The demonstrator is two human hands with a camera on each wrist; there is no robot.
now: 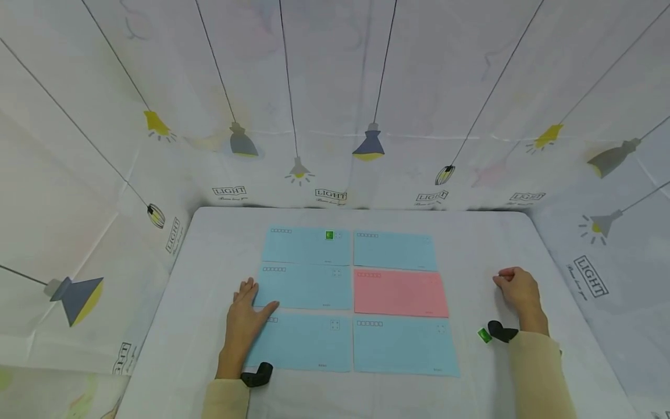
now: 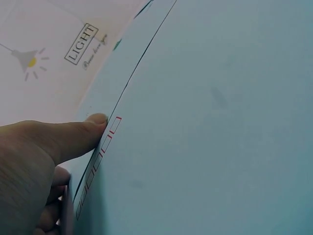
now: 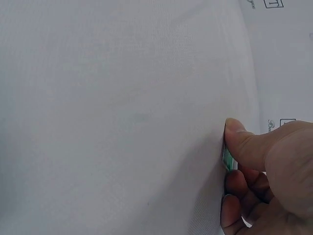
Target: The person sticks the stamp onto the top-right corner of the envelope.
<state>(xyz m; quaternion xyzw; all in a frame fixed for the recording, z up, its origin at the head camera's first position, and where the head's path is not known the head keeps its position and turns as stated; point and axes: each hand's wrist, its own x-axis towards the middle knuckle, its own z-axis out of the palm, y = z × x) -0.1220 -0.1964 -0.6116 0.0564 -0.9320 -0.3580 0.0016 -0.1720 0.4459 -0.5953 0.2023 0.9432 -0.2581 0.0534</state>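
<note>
My right hand is over the table at the right, pinching a small green stamp between thumb and fingers; the fingers cover part of it. At the left, my left hand rests with its fingers spread along the left edges of the middle-left blue envelope and the bottom-left blue envelope. Its thumb lies at the seam between these two, by the row of postcode boxes. On the top-left blue envelope sits a green stamp, left of the printed stamp square.
A pink envelope lies between the top-right blue envelope and the bottom-right blue envelope. Another green stamp lies on the white table beside the right wrist's black camera. A lamp-printed curtain surrounds the table.
</note>
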